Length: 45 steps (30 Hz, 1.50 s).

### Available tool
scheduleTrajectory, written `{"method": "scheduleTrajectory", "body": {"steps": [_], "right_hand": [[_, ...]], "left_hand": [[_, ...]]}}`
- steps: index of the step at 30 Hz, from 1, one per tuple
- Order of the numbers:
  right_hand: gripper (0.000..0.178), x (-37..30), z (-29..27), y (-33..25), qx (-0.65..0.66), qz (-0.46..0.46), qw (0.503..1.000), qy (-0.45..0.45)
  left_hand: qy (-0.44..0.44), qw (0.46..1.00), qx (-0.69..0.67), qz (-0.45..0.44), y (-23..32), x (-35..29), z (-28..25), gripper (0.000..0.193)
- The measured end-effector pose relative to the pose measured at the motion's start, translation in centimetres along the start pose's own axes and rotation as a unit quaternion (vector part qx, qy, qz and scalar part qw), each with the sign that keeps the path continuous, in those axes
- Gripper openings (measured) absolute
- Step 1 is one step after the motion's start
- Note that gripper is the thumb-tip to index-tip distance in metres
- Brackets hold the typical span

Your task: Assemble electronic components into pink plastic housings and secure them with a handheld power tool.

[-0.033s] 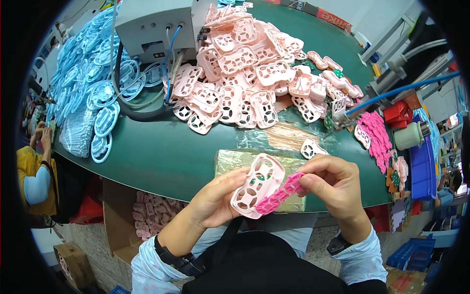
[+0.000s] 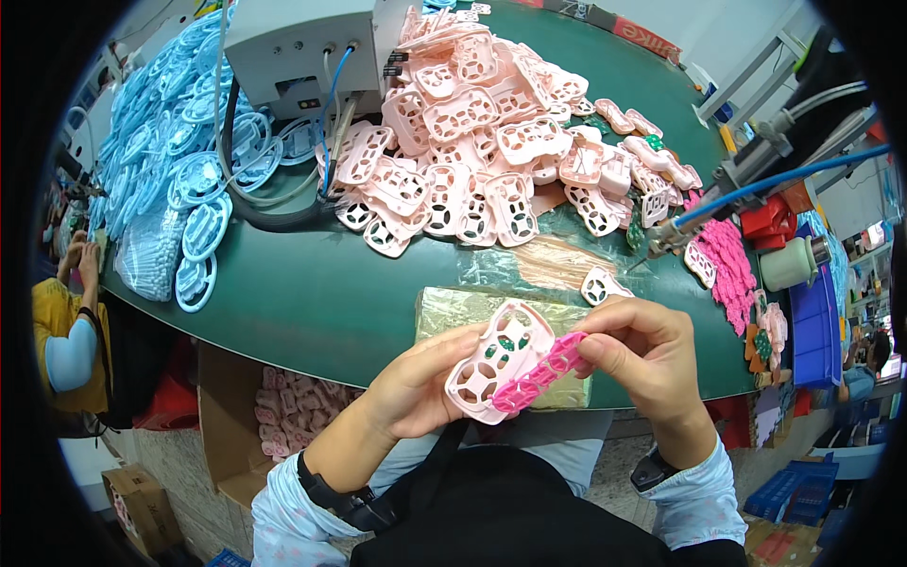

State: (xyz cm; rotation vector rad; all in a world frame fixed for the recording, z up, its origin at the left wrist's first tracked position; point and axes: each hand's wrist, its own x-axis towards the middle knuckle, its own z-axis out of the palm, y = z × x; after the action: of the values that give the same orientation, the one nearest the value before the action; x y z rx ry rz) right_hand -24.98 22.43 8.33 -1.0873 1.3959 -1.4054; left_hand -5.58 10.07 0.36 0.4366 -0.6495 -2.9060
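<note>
- Gripping of a pale pink shell (image 2: 499, 369) is done by the left hand (image 2: 416, 380), with the fingers wrapped behind and the thumb laid along the left rim; the shell is held tilted, raised above the table's near edge.
- A bright pink strip (image 2: 539, 376) is pinched narrowly at its upper end by the thumb and fingers of the right hand (image 2: 654, 357); its lower part is set against the shell's right edge. Whether it is seated there cannot be told.
- Behind the hands, a film-wrapped block (image 2: 444, 310) is placed on the green table (image 2: 321, 302).
- Just beyond, one loose pale pink piece (image 2: 619, 288) is seen.
- Farther right, a heap of magenta pieces (image 2: 726, 269) is gathered.
- Farther back, pale pink shells are piled (image 2: 463, 115) beside a grey machine box (image 2: 302, 47); light blue parts (image 2: 175, 142) are heaped to its left.
</note>
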Motion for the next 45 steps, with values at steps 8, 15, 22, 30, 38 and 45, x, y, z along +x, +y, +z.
{"method": "scheduleTrajectory", "body": {"steps": [8,15,22,30,38,45], "right_hand": [[0.018,1.6,0.5,-1.0,0.07,0.039,0.995,0.051],[0.015,0.0,2.9,2.9,0.254,0.219,0.931,0.143],[0.012,-0.4,3.4,4.8,0.165,0.211,0.955,0.132],[0.023,-0.2,3.5,6.5,-0.082,0.053,0.98,0.17],[0.028,0.1,4.2,6.7,0.017,0.099,0.988,0.119],[0.055,0.2,1.3,6.4,0.059,-0.017,0.997,-0.04]], "left_hand": [[-0.132,0.986,-0.087,0.061,-0.5,0.4,-0.8,0.061],[-0.033,0.979,-0.024,0.2,-0.7,0.6,0.9,0.076],[0.019,0.973,0.013,0.231,-1.8,1.5,1.2,0.07],[0.077,0.96,0.032,0.268,-2.4,2.1,1.5,0.046],[0.086,0.961,0.024,0.26,-2.6,2.0,1.4,0.039],[0.067,0.982,0.011,0.176,-0.3,0.7,1.4,0.045]]}}
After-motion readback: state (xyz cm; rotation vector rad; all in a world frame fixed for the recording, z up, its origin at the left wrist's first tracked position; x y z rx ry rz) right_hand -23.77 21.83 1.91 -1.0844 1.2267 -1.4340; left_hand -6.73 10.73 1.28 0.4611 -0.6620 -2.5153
